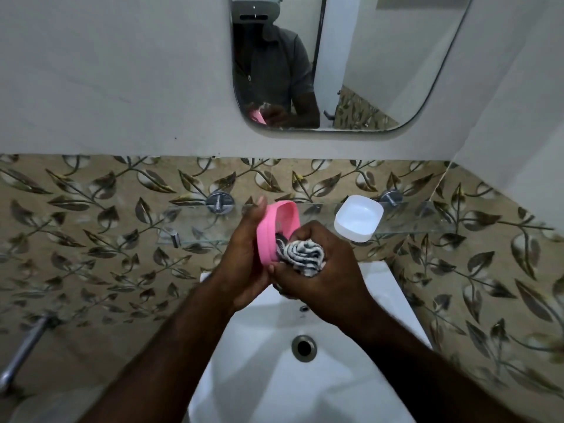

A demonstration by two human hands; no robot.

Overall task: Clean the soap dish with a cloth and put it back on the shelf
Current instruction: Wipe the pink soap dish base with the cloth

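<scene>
Two bare hands meet above a white washbasin (268,386), seen from the person's own head looking down. The left hand (244,261) grips a pink soap dish (276,230), fingers curled round its back and outer edge, tipping it on its side so that its hollow faces the other hand. The right hand (320,282) has its fingers closed tightly round a bunched black-and-white striped cloth (305,254), whose wad is pushed into the lower part of the dish's hollow; bunching it this way probably lets it reach the corners. The dish is held in the air over the basin, likely so that any drips fall toward the drain (303,348), and just in front of a glass shelf (427,218) fixed to the leaf-patterned tiles (91,239). A white plastic tray (358,219) sits on that shelf to the right, possibly the dish's other half. A mirror (381,56) above reflects the person's torso and the pink dish. Wiping looks to be under way; the return to the shelf is not yet done.
</scene>
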